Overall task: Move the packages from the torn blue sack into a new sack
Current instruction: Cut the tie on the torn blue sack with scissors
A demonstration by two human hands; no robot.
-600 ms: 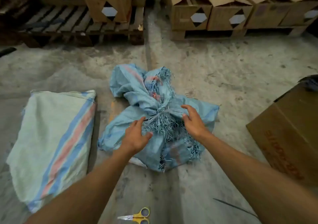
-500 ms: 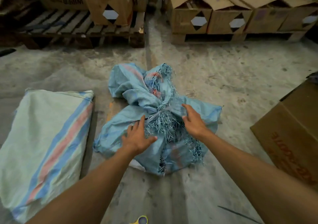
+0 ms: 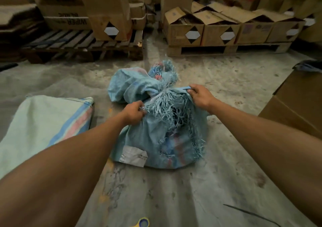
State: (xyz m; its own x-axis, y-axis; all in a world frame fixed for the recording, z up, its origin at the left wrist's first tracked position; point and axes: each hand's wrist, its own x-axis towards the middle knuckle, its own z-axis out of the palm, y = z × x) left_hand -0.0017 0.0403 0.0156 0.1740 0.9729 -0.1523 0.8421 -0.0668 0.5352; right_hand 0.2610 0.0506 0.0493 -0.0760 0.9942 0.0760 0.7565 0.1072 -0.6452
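Your left hand [image 3: 133, 112] grips the frayed blue strands at the near-left side of the torn blue sack [image 3: 156, 136], fingers curled into the weave. Your right hand [image 3: 200, 96] pinches a fold of the sack's fabric on the far-right side, thumb and fingers closed on the edge. The sack sits on the concrete floor [image 3: 226, 174] in the middle of the scene, bunched at a knot between your two hands, with shredded fibres hanging down its near side and a white label [image 3: 134, 156] on the near-left face. Packages inside can't be made out. A pale green sack with blue and pink stripes [image 3: 43, 127] lies flat on the floor to the left, apart from the blue one. A yellow scissor handle [image 3: 142, 223] shows at the near edge. A brown cardboard box [image 3: 299, 104] stands at right. Far side: wooden pallets [image 3: 83, 47] carrying cardboard cartons [image 3: 200, 29], some with open flaps.
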